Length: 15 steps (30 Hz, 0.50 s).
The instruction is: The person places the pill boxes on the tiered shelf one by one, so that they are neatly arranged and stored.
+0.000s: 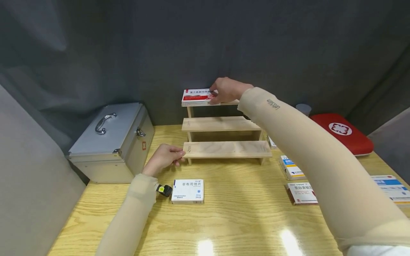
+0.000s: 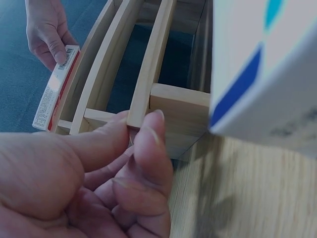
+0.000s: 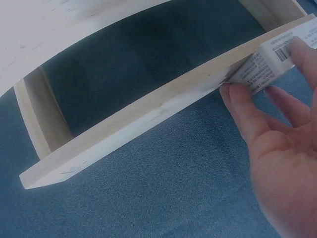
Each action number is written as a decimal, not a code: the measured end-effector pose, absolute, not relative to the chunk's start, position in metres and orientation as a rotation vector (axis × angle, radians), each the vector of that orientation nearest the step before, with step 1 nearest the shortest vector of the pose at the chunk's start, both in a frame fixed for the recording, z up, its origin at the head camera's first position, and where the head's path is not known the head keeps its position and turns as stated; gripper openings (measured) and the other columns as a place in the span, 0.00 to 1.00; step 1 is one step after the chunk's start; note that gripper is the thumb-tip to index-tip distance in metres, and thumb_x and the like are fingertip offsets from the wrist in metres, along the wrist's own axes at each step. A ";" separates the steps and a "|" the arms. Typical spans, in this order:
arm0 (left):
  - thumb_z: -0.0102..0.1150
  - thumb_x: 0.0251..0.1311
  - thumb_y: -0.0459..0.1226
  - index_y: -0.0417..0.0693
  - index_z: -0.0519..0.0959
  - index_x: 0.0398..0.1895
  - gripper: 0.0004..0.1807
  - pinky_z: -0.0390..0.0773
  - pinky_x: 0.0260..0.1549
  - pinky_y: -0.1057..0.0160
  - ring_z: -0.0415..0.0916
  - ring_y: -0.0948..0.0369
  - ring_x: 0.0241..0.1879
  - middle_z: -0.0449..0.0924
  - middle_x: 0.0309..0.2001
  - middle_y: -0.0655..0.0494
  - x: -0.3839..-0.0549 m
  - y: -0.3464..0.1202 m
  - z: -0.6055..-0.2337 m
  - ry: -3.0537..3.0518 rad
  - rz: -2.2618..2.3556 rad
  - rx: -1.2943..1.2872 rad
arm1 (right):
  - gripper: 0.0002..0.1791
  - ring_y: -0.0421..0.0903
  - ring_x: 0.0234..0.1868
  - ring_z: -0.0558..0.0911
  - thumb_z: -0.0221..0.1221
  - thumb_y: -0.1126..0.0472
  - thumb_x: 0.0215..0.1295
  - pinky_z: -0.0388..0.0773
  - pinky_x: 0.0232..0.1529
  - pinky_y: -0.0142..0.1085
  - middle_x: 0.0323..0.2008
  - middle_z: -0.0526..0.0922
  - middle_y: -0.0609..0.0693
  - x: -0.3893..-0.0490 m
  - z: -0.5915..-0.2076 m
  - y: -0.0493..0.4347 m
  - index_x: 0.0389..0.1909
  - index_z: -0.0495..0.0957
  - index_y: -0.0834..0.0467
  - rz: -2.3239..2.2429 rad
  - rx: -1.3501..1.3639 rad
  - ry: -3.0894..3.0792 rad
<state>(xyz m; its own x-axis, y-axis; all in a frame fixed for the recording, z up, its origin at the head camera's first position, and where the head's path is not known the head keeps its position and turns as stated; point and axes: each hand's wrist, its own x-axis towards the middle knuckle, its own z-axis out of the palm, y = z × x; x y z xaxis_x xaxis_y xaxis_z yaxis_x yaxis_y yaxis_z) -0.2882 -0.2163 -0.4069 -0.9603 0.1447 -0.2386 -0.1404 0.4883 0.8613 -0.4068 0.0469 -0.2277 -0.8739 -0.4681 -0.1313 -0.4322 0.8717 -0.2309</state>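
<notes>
A three-step wooden rack (image 1: 227, 149) stands on the table. On its top step, at the left end, lies a white and red medicine box (image 1: 195, 96). My right hand (image 1: 229, 90) holds the right end of this box between thumb and fingers; the right wrist view shows the barcode end of the box (image 3: 265, 64) against the step. My left hand (image 1: 164, 157) pinches the left end of the lowest step, seen close in the left wrist view with the step's end (image 2: 141, 111) between thumb and fingers. Just in front of that hand lies a white medicine box (image 1: 187, 192).
A silver metal case (image 1: 109, 138) stands at the left. To the right, partly behind my right arm, are several medicine boxes, among them a blue and white box (image 1: 292, 167) and a white and brown box (image 1: 301, 193). A red first-aid pouch (image 1: 342, 133) lies at the far right.
</notes>
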 end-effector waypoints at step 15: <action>0.59 0.69 0.37 0.38 0.81 0.54 0.15 0.73 0.26 0.62 0.80 0.58 0.26 0.86 0.35 0.48 -0.292 -0.214 -0.409 2.426 1.491 -0.002 | 0.39 0.53 0.58 0.67 0.67 0.48 0.63 0.62 0.63 0.53 0.66 0.69 0.53 -0.406 -0.226 0.054 0.73 0.65 0.52 -0.304 -0.609 2.833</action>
<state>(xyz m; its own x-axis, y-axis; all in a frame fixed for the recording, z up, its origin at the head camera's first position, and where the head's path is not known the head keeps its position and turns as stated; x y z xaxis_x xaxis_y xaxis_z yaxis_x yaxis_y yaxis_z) -0.2920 -0.2143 -0.4090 -0.9571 0.1506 -0.2476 -0.1529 0.4633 0.8729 -0.4061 0.0543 -0.2261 -0.8878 -0.4250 -0.1768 -0.3778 0.8922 -0.2474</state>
